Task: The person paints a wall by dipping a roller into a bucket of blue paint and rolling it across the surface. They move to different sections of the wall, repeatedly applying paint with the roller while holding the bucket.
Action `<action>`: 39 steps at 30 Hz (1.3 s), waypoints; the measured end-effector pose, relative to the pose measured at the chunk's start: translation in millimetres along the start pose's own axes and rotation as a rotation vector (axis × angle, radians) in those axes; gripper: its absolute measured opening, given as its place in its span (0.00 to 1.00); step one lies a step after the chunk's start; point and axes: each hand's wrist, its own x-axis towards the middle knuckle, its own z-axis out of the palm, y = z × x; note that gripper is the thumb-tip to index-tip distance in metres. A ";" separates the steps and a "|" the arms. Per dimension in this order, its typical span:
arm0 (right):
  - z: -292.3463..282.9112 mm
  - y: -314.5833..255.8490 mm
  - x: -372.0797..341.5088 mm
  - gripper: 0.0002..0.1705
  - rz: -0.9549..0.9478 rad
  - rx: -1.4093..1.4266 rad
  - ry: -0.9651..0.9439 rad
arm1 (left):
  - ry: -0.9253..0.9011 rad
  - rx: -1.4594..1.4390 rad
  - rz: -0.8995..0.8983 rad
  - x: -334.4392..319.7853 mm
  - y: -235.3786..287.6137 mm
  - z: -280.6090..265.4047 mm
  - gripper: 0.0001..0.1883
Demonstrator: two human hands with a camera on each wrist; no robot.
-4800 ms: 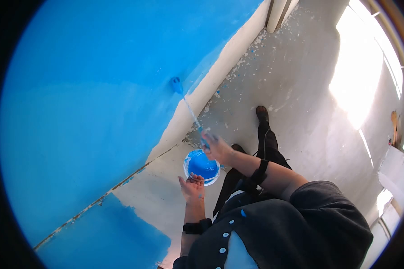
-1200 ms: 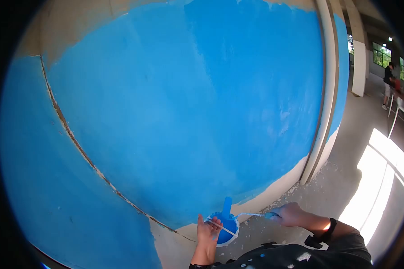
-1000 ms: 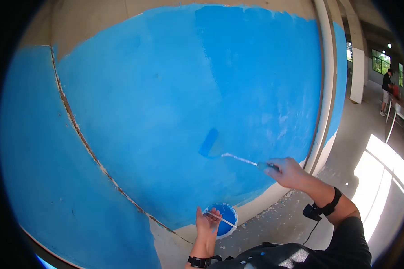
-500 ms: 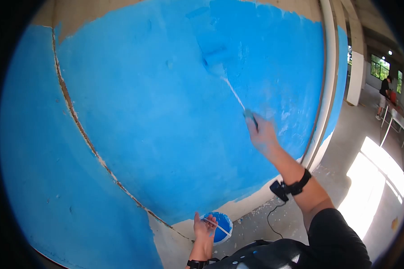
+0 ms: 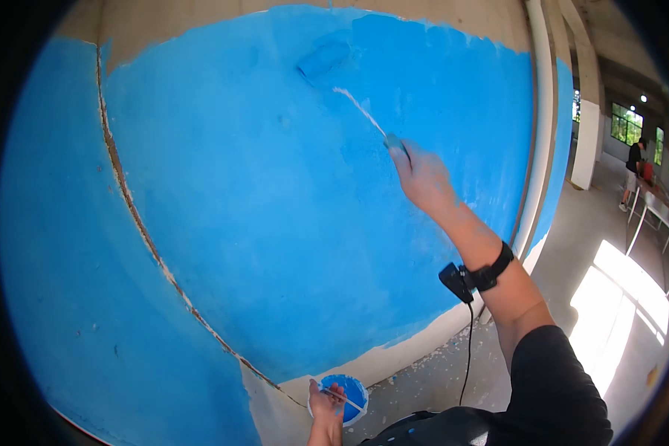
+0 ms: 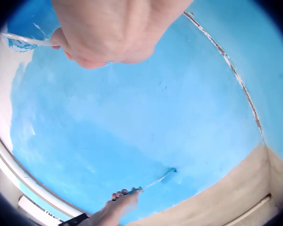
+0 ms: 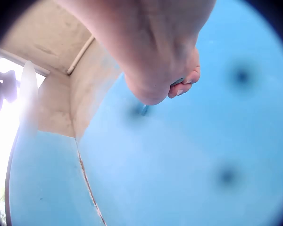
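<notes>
My right hand [image 5: 427,178] grips the handle of a paint roller [image 5: 323,61], whose blue sleeve lies against the upper part of the blue wall [image 5: 223,193]. The roller's thin, paint-streaked rod reaches up and left from the fist. Low down, my left hand [image 5: 327,405] is palm up, its fingers hooked under the wire handle [image 5: 343,400] of a white bucket [image 5: 364,410] with blue paint inside. In the left wrist view the back of the left hand [image 6: 111,28] covers part of the bucket. The roller's sleeve is mostly hidden behind the right hand in the right wrist view.
A cracked seam [image 5: 137,212] runs down the wall's corner. Bare plaster shows above the blue, and an unpainted white strip [image 5: 394,349] below. A vertical pipe [image 5: 540,111] edges the wall at right. Another person [image 5: 633,167] stands by a table far off.
The right hand has taken the roller from the bucket and up the wall, lately further up and left. The left hand still holds the bucket. The head view has tilted up from the floor.
</notes>
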 end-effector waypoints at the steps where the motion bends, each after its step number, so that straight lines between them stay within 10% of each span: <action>1: -1.9 -10.3 22.5 0.18 -0.041 -0.013 0.040 | 0.001 -0.003 -0.004 -0.6 0.1 -1.7 0.32; 15: -51.7 37.2 -54.6 0.16 0.137 -0.121 -0.180 | -0.048 0.009 -0.036 -2.8 -0.6 -14.3 0.33; 26: -68.4 22.7 117.6 0.21 -0.210 -0.078 -0.098 | -0.002 -0.048 0.009 10.9 -1.0 -25.0 0.32; 35: -64.8 33.5 93.6 0.18 -0.483 -0.146 0.066 | 0.016 -0.072 -0.002 33.9 -11.3 -25.4 0.29; 39: -95.8 86.4 54.6 0.18 -0.239 -0.243 -0.133 | 0.012 -0.056 -0.029 8.6 -7.3 -21.8 0.29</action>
